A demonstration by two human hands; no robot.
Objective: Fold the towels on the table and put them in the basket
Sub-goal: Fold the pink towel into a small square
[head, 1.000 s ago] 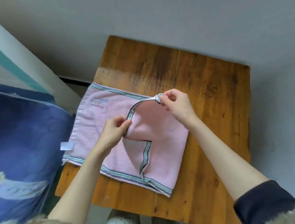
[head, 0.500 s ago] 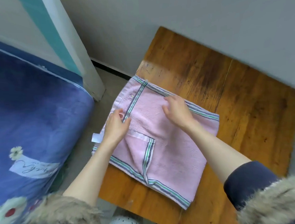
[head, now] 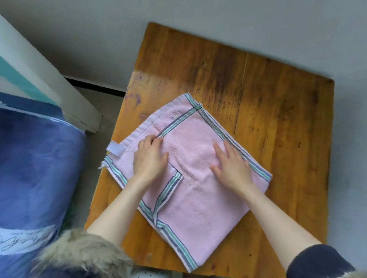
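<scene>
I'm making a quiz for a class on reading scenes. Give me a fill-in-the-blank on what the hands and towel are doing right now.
1. Both hands rest on a ____ towel with striped borders.
2. The towel lies on a ____ table.
3. The right hand lies with its fingers ____ on the towel.
4. The white tag sits nearest the ____ hand.

Missing words: pink; wooden; flat; left

Only script writing on white patch of blue blanket (head: 32, 166), lower left; too blurred to read. Towel tag (head: 115, 149) blank.
</scene>
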